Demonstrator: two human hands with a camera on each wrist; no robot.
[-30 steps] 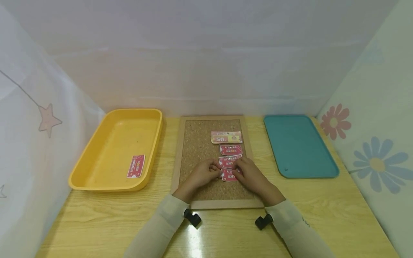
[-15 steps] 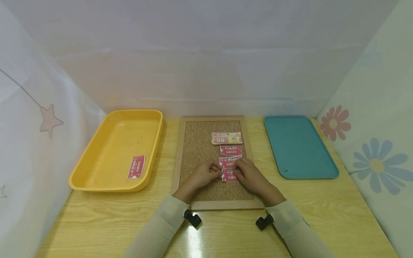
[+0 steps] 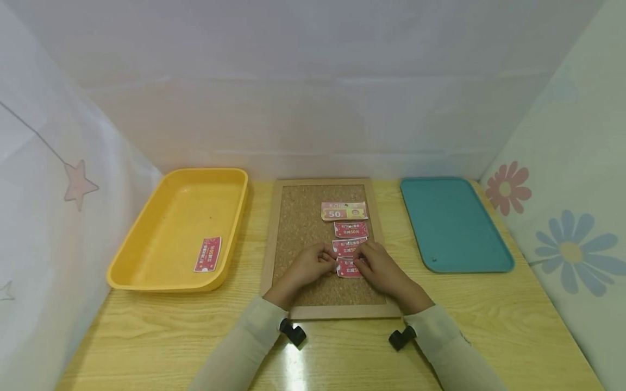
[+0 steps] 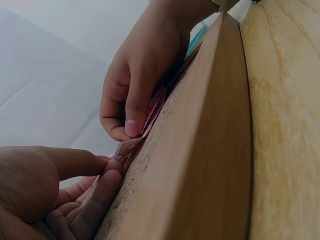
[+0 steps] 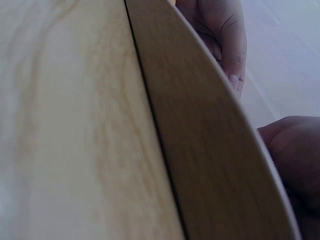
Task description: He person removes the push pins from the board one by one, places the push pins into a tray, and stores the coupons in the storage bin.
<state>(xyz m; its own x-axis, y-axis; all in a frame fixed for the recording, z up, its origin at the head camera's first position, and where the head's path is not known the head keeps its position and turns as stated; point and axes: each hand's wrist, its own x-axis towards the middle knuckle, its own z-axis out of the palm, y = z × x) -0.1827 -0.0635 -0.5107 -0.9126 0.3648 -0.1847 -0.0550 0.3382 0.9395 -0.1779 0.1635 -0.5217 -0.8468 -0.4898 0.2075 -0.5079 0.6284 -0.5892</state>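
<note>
On the cork board [image 3: 298,217] lies a column of coupons. My left hand [image 3: 309,266] pinches the left edge of the lowest pink coupon [image 3: 345,269] between thumb and finger. The right hand [image 3: 383,269] pinches that coupon's upper right side and covers part of it. In the left wrist view the coupon [image 4: 129,146] is slightly lifted and bent between both hands. Just above it are another pink coupon [image 3: 344,248], a third pink coupon [image 3: 350,230] and a larger pink-and-yellow coupon [image 3: 344,211]. The right wrist view mostly shows the board's wooden frame [image 5: 200,125].
A deep yellow tray [image 3: 168,285] stands left of the board with one pink coupon [image 3: 207,254] in it. To the right is a flat teal tray [image 3: 455,222] holding a small pushpin-like piece [image 3: 434,260]. White curtains enclose the wooden table [image 3: 195,326].
Both hands keep their place and grip at the lowest coupon. The whole scene sits slightly lower in the head view, from a small camera shift.
</note>
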